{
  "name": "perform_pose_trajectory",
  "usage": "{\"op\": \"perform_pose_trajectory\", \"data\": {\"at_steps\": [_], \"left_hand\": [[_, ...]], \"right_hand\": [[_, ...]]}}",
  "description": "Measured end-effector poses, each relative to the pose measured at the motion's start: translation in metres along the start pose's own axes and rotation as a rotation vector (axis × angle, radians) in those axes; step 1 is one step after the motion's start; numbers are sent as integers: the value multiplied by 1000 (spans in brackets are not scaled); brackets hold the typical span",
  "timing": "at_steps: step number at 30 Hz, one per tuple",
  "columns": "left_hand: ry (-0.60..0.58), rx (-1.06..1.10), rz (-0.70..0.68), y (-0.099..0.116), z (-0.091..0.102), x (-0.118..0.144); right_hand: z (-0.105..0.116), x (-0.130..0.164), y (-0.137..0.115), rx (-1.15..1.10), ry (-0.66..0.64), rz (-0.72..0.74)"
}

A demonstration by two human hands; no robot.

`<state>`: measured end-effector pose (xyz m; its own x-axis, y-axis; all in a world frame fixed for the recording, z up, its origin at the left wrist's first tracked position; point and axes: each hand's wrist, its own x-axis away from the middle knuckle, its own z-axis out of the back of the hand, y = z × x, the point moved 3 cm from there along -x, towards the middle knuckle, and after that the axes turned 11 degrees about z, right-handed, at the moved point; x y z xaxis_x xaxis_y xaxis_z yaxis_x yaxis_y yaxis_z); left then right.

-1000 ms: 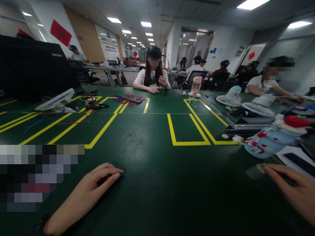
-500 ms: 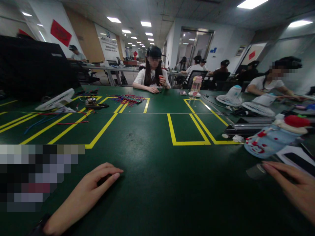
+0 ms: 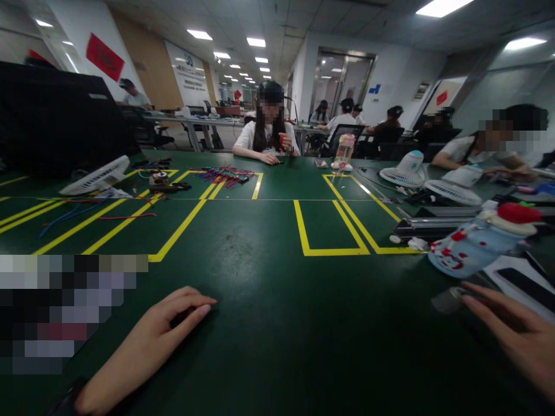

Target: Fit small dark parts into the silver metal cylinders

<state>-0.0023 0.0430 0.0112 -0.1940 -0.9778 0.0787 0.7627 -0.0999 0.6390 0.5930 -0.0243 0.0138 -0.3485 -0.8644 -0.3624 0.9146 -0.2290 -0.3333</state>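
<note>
Left hand [image 3: 167,326] is laid palm down on the dark green counter [image 3: 277,323], fingers loosely curled, nothing held. Right hand [image 3: 515,332] is stretched flat, fingers spread, fingertips just beside a small clear plastic-wrapped piece [image 3: 446,300]; nothing is gripped. Beyond it a pale blue, red-spotted bottle with red cap [image 3: 477,245] is seen lying tilted. Farther off, yellow tape outlines [image 3: 332,231], white fan grilles [image 3: 453,192] and a seated person in white [image 3: 266,136] are noted.

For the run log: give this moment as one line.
left hand: palm down on green table, holds nothing | right hand: fingertips at small clear piece | blue bottle: lying beside
</note>
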Motion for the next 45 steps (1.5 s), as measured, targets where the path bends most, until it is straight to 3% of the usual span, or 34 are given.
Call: {"op": "perform_pose_trajectory", "data": {"at_steps": [3, 6, 9, 12, 15, 17, 20, 22, 29, 32, 35, 40, 45], "left_hand": [[8, -8, -20, -3, -1, -2], [16, -11, -31, -7, -3, -3], [-2, -17, -14, -9, -4, -3], [-3, -16, 1, -8, -4, -2], [17, -10, -16, -8, -4, -2], [16, -8, -39, -9, -5, -3], [11, -2, -47, -3, -7, -4], [18, 13, -57, 13, -9, -5], [-43, 122, -263, 123, -46, -8], [-40, 70, -316, 153, -61, -13], [-18, 91, -322, 157, -62, -16], [-49, 128, -238, 128, -57, -16], [-101, 2, -212, 108, -70, -13]], "right_hand": [[-7, 3, -2, -84, -159, -118], [-11, 7, -32, -134, -132, 5], [-21, 18, -98, -257, -154, 346], [-37, 36, -177, -448, -276, 686], [-52, 51, -234, -657, -435, 847], [-58, 56, -252, -748, -500, 861], [-63, 59, -256, -797, -552, 835], [-66, 60, -253, -788, -573, 788], [-79, 63, -249, -831, -633, 559], [-76, 61, -254, -815, -661, 556], [-70, 60, -256, -806, -680, 566], [-72, 61, -254, -805, -669, 581], [-78, 63, -251, -794, -645, 592]]}}
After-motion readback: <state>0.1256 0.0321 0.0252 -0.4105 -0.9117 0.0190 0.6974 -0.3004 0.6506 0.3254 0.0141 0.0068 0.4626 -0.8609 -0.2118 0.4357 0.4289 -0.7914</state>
